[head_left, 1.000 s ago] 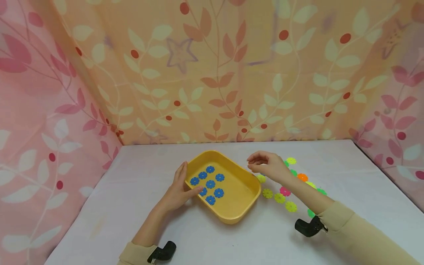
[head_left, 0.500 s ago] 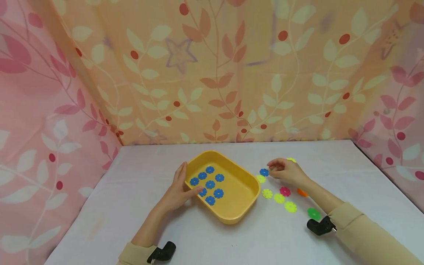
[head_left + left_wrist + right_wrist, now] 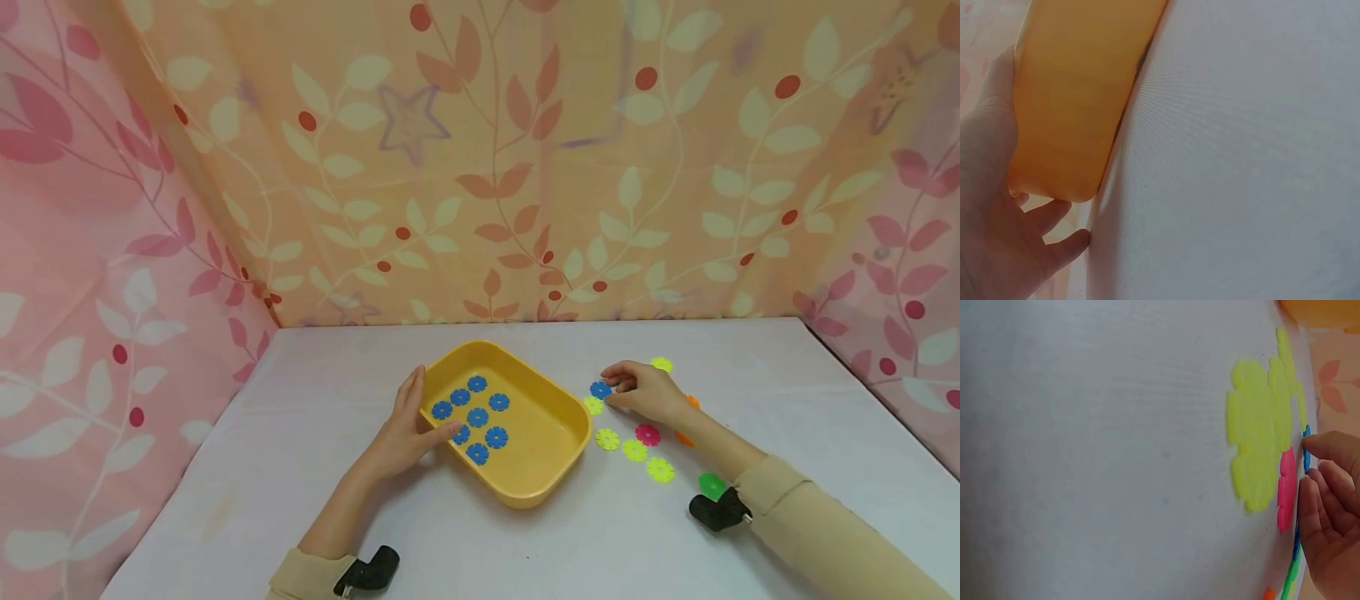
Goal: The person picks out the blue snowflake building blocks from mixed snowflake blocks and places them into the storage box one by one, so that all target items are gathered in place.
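My left hand (image 3: 397, 437) holds the left side of a yellow plastic tray (image 3: 551, 433), its thumb over the rim and the fingers along the outer wall. In the left wrist view, that hand (image 3: 1016, 206) lies at the tray's corner (image 3: 1079, 106). Several blue snowflake discs (image 3: 477, 417) lie flat inside, grouped toward the tray's left. Right of the tray, my right hand (image 3: 648, 392) pinches a blue snowflake disc (image 3: 599, 390) at table level between thumb and fingers. The right wrist view shows the hand (image 3: 1335, 500) with this disc (image 3: 1307, 453) at its fingertips.
Yellow snowflake discs (image 3: 634, 450), a pink one (image 3: 648, 435), a green one (image 3: 711, 485) and orange ones lie loose on the white table (image 3: 247, 467). Some discs are partly hidden under my right forearm. Floral cloth (image 3: 487, 167) hangs behind the table and at its sides.
My right hand moved away from the tray's right rim to the right and down, then slightly left onto the blue disc. My left hand and the tray stayed put.
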{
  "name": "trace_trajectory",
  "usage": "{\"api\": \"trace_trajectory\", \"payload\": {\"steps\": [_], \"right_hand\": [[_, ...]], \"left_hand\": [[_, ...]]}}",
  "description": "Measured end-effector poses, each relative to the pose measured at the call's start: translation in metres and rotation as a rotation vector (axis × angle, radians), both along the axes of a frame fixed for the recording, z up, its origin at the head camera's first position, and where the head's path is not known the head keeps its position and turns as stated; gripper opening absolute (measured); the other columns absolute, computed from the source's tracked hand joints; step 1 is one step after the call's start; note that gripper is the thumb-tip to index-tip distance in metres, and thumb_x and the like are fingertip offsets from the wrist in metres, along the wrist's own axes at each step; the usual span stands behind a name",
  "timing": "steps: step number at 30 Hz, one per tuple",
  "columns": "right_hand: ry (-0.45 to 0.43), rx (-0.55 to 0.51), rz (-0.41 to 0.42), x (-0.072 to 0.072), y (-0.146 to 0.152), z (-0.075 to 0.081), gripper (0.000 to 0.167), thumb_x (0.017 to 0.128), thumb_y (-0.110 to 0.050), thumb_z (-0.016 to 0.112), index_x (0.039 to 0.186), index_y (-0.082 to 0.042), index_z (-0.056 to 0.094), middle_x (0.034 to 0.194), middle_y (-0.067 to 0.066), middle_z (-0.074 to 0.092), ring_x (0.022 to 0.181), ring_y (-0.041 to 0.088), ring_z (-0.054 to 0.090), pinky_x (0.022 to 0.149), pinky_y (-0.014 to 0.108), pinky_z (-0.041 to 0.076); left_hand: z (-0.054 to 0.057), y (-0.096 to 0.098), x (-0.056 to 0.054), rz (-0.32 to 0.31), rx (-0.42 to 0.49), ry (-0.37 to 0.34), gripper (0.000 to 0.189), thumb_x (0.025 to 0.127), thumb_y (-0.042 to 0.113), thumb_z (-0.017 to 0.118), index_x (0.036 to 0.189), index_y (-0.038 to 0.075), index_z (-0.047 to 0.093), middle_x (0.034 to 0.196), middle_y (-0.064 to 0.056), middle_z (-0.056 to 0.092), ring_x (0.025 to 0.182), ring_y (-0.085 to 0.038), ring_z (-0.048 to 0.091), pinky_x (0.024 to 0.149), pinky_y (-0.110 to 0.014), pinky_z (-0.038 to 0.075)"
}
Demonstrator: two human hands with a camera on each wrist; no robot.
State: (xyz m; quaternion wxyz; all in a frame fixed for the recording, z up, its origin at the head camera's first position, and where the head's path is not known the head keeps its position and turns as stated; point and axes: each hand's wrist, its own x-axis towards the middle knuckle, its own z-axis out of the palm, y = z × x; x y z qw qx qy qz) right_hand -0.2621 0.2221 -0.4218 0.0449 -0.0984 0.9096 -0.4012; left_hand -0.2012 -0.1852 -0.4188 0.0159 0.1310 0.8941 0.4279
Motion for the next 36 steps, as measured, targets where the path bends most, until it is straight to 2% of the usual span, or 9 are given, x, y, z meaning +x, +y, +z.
{"api": "trace_trajectory", "payload": {"steps": [9, 15, 22, 36], "right_hand": [[0.027, 0.018, -0.013, -0.0008, -0.0019, -0.0023, 0.034, 0.085, -0.015, 0.075, 0.116, -0.004, 0.064, 0.103, 0.006, 0.066, 0.086, 0.021, 0.054, 0.069, 0.022, 0.050], [0.011, 0.007, -0.020, -0.0009, -0.0032, -0.0016, 0.035, 0.085, -0.015, 0.075, 0.117, -0.004, 0.064, 0.102, 0.006, 0.065, 0.084, 0.022, 0.054, 0.066, 0.023, 0.050], [-0.004, -0.025, -0.035, -0.0023, -0.0044, -0.0031, 0.029, 0.086, -0.013, 0.074, 0.112, -0.003, 0.064, 0.095, 0.006, 0.064, 0.081, 0.022, 0.056, 0.064, 0.023, 0.052], [0.086, 0.018, -0.017, 0.0000, -0.0021, -0.0031, 0.024, 0.083, -0.014, 0.078, 0.102, -0.003, 0.067, 0.088, 0.003, 0.066, 0.079, 0.018, 0.061, 0.070, 0.020, 0.052]], "left_hand": [[0.0040, 0.0015, 0.0017, 0.010, 0.000, -0.022, 0.114, 0.081, 0.060, 0.070, 0.157, 0.025, -0.006, 0.163, 0.000, -0.003, 0.147, -0.027, 0.007, 0.112, -0.059, 0.017], [0.0047, 0.0017, 0.0024, 0.011, -0.004, -0.030, 0.114, 0.081, 0.060, 0.070, 0.157, 0.025, -0.007, 0.163, 0.001, -0.004, 0.147, -0.027, 0.007, 0.112, -0.059, 0.017], [0.0052, 0.0025, 0.0022, 0.013, -0.005, -0.023, 0.113, 0.081, 0.060, 0.070, 0.157, 0.025, -0.006, 0.163, 0.000, -0.004, 0.147, -0.027, 0.007, 0.112, -0.060, 0.017], [0.0031, 0.0024, 0.0008, 0.014, -0.009, -0.023, 0.114, 0.081, 0.060, 0.071, 0.157, 0.024, -0.005, 0.163, 0.002, -0.003, 0.148, -0.026, 0.007, 0.113, -0.057, 0.017]]}}
